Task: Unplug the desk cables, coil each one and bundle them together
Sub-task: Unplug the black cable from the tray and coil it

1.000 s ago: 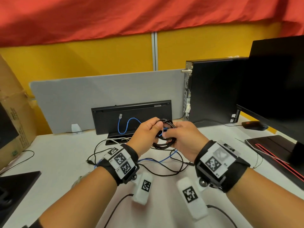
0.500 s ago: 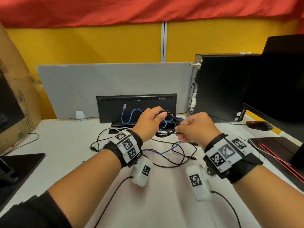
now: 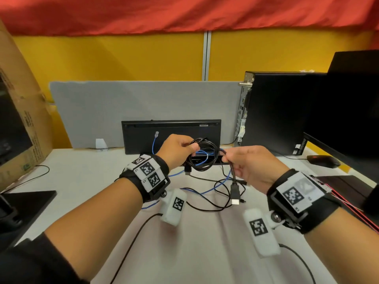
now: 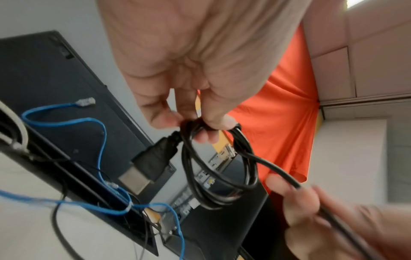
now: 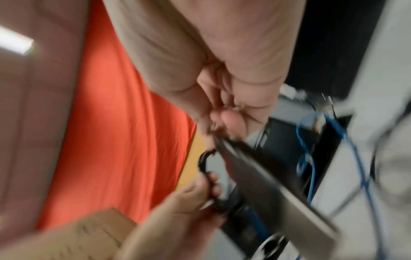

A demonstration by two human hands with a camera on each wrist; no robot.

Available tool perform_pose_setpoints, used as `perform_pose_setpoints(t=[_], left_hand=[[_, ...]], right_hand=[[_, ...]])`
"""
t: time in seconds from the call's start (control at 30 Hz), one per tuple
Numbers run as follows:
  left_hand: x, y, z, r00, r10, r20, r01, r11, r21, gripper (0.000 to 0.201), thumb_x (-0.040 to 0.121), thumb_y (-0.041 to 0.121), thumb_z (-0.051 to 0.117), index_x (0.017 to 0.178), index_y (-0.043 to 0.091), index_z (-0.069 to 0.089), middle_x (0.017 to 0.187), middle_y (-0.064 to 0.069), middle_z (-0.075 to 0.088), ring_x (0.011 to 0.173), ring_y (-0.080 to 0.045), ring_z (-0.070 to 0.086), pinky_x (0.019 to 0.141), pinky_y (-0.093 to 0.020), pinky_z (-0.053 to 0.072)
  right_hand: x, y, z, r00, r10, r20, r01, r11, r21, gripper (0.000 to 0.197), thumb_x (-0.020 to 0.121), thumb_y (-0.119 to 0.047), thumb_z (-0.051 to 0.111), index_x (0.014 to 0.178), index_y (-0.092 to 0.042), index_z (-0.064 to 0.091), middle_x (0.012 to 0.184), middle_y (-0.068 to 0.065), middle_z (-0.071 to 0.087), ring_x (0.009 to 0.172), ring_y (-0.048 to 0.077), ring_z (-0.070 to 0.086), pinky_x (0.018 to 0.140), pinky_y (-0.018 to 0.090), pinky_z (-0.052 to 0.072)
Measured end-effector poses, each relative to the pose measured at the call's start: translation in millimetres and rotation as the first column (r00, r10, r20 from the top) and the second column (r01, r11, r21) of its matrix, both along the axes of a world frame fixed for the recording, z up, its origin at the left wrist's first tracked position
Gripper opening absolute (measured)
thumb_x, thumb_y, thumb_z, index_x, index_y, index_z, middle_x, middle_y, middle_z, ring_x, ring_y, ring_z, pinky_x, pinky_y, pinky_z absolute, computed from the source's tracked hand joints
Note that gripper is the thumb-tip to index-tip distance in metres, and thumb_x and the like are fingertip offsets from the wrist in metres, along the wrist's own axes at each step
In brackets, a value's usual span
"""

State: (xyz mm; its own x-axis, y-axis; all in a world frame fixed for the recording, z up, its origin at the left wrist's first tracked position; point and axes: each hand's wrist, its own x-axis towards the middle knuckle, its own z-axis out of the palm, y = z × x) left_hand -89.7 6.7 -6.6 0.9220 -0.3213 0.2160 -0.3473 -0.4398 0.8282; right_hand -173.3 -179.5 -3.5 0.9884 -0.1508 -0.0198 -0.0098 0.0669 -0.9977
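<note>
My left hand (image 3: 180, 147) grips the top of a black cable coil (image 3: 202, 157) held above the desk; the left wrist view shows the coil (image 4: 220, 168) hanging from my fingers (image 4: 213, 121), with one black plug (image 4: 151, 163) beside it. My right hand (image 3: 242, 165) pinches the coil's free end, and its other plug (image 3: 235, 193) dangles below the hand. In the blurred right wrist view the free end (image 5: 266, 176) runs out from my fingers (image 5: 231, 123). A blue cable (image 3: 213, 188) and thin black cables (image 3: 207, 208) lie loose on the white desk (image 3: 82, 177).
A black cable box (image 3: 170, 134) stands open behind the hands, with the blue cable's connector (image 3: 156, 133) against it. A black computer tower (image 3: 272, 111), a monitor (image 3: 352, 107) and a mouse (image 3: 323, 161) are on the right. A cardboard box (image 3: 18, 111) stands on the left.
My right hand has drawn away from the coil to the right, pulling the free end out; its plug now hangs in view. The left hand keeps its grip on the coil.
</note>
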Motion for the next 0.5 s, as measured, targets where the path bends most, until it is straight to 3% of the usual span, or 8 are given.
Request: perform_pose_setpoints(t=[0.07, 0.13, 0.2, 0.27, 0.3, 0.33, 0.4, 0.5], left_hand=[[1.0, 3.5, 0.8, 0.999, 0.006, -0.034, -0.006, 1.0, -0.023, 0.018, 0.095, 0.018, 0.058, 0.092, 0.005, 0.07, 0.084, -0.015, 0.068, 0.083, -0.028, 0.069, 0.078, -0.039, 0.06], [-0.6, 3.1, 1.2, 0.997, -0.015, -0.082, 0.01, 0.998, -0.059, 0.016, 0.095, 0.016, 0.059, 0.093, 0.004, 0.07, 0.078, -0.009, 0.067, 0.077, -0.022, 0.069, 0.072, -0.031, 0.061], [-4.2, 0.4, 1.7, 0.991, -0.03, -0.133, 0.015, 0.993, -0.117, 0.016, 0.096, 0.014, 0.058, 0.093, 0.003, 0.069, 0.076, -0.007, 0.066, 0.073, -0.017, 0.067, 0.069, -0.027, 0.061], [-8.2, -1.9, 2.4, 0.981, -0.058, -0.186, 0.017, 0.977, -0.214, 0.017, 0.097, 0.012, 0.056, 0.093, 0.0, 0.069, 0.075, -0.008, 0.064, 0.075, -0.018, 0.066, 0.073, -0.031, 0.061], [-10.3, -2.8, 2.6, 0.972, -0.081, -0.221, 0.017, 0.961, -0.277, 0.018, 0.097, 0.011, 0.055, 0.094, -0.001, 0.068, 0.075, -0.009, 0.063, 0.076, -0.02, 0.065, 0.075, -0.032, 0.061], [-12.5, -4.0, 2.4, 0.961, -0.11, -0.255, 0.018, 0.941, -0.339, 0.018, 0.097, 0.01, 0.055, 0.096, -0.002, 0.067, 0.076, -0.009, 0.063, 0.077, -0.02, 0.065, 0.076, -0.032, 0.061], [-17.7, -7.2, 1.3, 0.939, -0.167, -0.302, 0.024, 0.903, -0.428, 0.017, 0.098, 0.01, 0.054, 0.098, -0.002, 0.066, 0.076, -0.008, 0.063, 0.076, -0.018, 0.067, 0.078, -0.032, 0.06], [-22.5, -12.1, -0.3, 0.923, -0.214, -0.319, 0.025, 0.861, -0.507, 0.016, 0.098, 0.01, 0.053, 0.098, 0.002, 0.066, 0.074, -0.006, 0.064, 0.073, -0.017, 0.067, 0.078, -0.032, 0.06]], right_hand=[[-4.1, -3.6, 0.1, 0.996, -0.007, 0.086, 0.04, 0.92, -0.391, 0.025, 0.085, 0.002, 0.066, 0.073, -0.018, 0.076, 0.069, 0.004, 0.068, 0.05, 0.008, 0.046, 0.048, 0.015, 0.043], [-3.3, -6.1, 0.8, 0.987, 0.002, 0.161, 0.115, 0.694, -0.71, 0.021, 0.084, -0.006, 0.069, 0.078, -0.026, 0.075, 0.067, -0.005, 0.068, 0.048, 0.0, 0.054, 0.051, 0.007, 0.044], [1.1, -8.0, 1.1, 0.974, 0.005, 0.227, 0.191, 0.521, -0.832, 0.014, 0.087, -0.011, 0.066, 0.087, -0.022, 0.077, 0.072, -0.007, 0.07, 0.059, 0.003, 0.061, 0.054, 0.004, 0.042], [6.2, -9.6, 1.2, 0.963, 0.004, 0.27, 0.25, 0.364, -0.897, 0.013, 0.09, -0.019, 0.065, 0.089, -0.015, 0.077, 0.081, 0.0, 0.072, 0.071, 0.012, 0.063, 0.063, 0.013, 0.044], [9.0, -10.5, -0.1, 0.956, -0.003, 0.294, 0.279, 0.327, -0.903, 0.018, 0.091, -0.023, 0.063, 0.086, -0.013, 0.078, 0.082, 0.004, 0.072, 0.075, 0.017, 0.064, 0.066, 0.018, 0.046], [11.7, -10.9, -2.1, 0.942, -0.028, 0.334, 0.322, 0.358, -0.876, 0.02, 0.091, -0.024, 0.064, 0.084, -0.012, 0.078, 0.079, 0.005, 0.072, 0.075, 0.018, 0.065, 0.067, 0.018, 0.047], [14.6, -7.9, -6.2, 0.904, -0.119, 0.412, 0.405, 0.549, -0.731, 0.014, 0.087, -0.02, 0.068, 0.08, -0.014, 0.079, 0.071, 0.0, 0.073, 0.069, 0.013, 0.068, 0.069, 0.018, 0.053], [17.4, 0.3, -13.2, 0.883, -0.244, 0.4, 0.421, 0.787, -0.45, 0.015, 0.083, -0.008, 0.069, 0.075, -0.017, 0.078, 0.065, -0.001, 0.073, 0.064, 0.012, 0.072, 0.07, 0.03, 0.061]])
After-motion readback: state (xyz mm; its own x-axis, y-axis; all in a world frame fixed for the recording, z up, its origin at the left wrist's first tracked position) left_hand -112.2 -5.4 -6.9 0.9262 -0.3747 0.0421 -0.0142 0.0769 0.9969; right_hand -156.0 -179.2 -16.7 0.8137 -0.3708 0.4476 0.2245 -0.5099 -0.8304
